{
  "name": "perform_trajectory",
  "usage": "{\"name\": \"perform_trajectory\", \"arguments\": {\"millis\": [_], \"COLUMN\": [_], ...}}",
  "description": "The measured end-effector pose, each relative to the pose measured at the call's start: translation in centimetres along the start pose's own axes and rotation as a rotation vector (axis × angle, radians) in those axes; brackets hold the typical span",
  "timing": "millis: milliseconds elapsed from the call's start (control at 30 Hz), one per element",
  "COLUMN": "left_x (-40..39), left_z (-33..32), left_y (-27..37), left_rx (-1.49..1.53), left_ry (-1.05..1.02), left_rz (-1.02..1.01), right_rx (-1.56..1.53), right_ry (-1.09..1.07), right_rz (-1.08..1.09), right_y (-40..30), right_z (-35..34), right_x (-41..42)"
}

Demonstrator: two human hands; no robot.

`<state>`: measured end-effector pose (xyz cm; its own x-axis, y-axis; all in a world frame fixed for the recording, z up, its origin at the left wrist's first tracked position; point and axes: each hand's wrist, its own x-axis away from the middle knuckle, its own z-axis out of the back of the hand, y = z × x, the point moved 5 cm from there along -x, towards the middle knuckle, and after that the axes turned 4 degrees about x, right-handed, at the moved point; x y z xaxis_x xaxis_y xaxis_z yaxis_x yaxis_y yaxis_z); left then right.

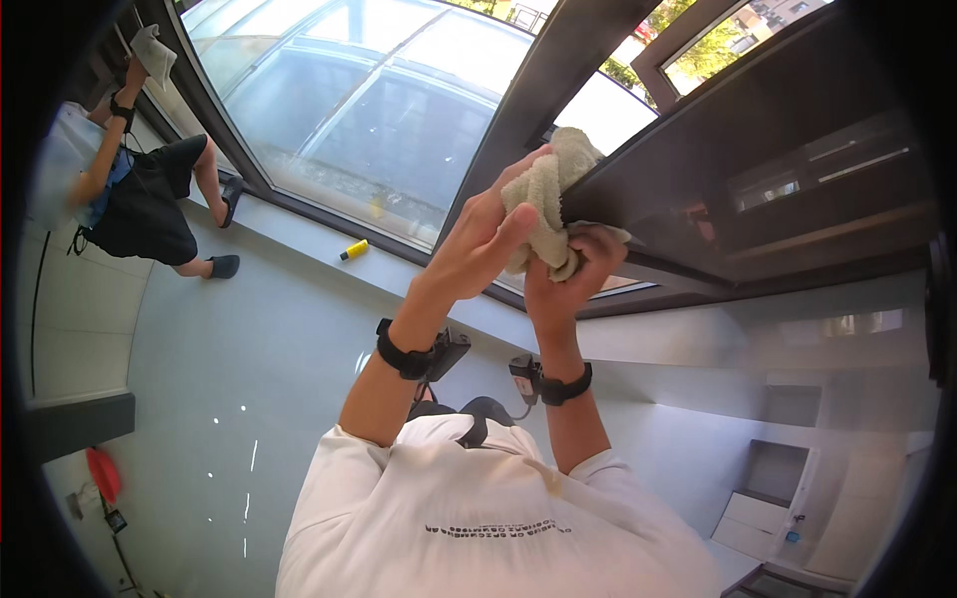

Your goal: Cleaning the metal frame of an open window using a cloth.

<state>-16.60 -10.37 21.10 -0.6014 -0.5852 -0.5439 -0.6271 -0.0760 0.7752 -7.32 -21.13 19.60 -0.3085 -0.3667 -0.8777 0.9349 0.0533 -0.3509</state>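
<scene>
A bunched beige terry cloth (549,194) lies over the edge of a dark brown window sash (695,164), which stands swung inward at the right. My left hand (493,228) presses on the cloth from the left side, its thumb lying across the folds. Lower down, my right hand (579,261) has its fingers curled round the cloth's lower end, by the sash's bottom corner. A pale piece of cloth shows above the right fingers. Both wrists wear black straps with small boxes.
At the left a co-worker (142,187) holds a white cloth (153,56) by a window frame. A yellow tube with a black cap (354,250) lies on the sill (299,232). Large glass (359,112) fills the top. White cabinets (755,516) stand lower right.
</scene>
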Motion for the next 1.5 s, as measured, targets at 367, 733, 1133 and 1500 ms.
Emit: {"name": "perform_trajectory", "arguments": {"millis": [367,733,1133,1500], "left_x": [0.6,3.2,4.2,12.5], "left_z": [0.8,1.5,-1.2,-9.9], "left_y": [-3.7,-9.4,-6.7,-3.2], "left_rx": [0.211,0.011,0.324,0.272], "left_ry": [0.028,0.131,0.232,-0.250], "left_rz": [0.238,0.373,0.389,0.391], "right_rx": [-0.047,-0.193,-0.173,0.206], "right_ry": [-0.056,-0.200,-0.008,0.370], "right_rz": [-0.061,-0.396,-0.138,-0.055], "right_y": [1.5,5.5,1.1,-9.4], "right_z": [0.7,-2.3,1.4,22.6], "right_x": [4.4,10.8,5.3,8.5]}}
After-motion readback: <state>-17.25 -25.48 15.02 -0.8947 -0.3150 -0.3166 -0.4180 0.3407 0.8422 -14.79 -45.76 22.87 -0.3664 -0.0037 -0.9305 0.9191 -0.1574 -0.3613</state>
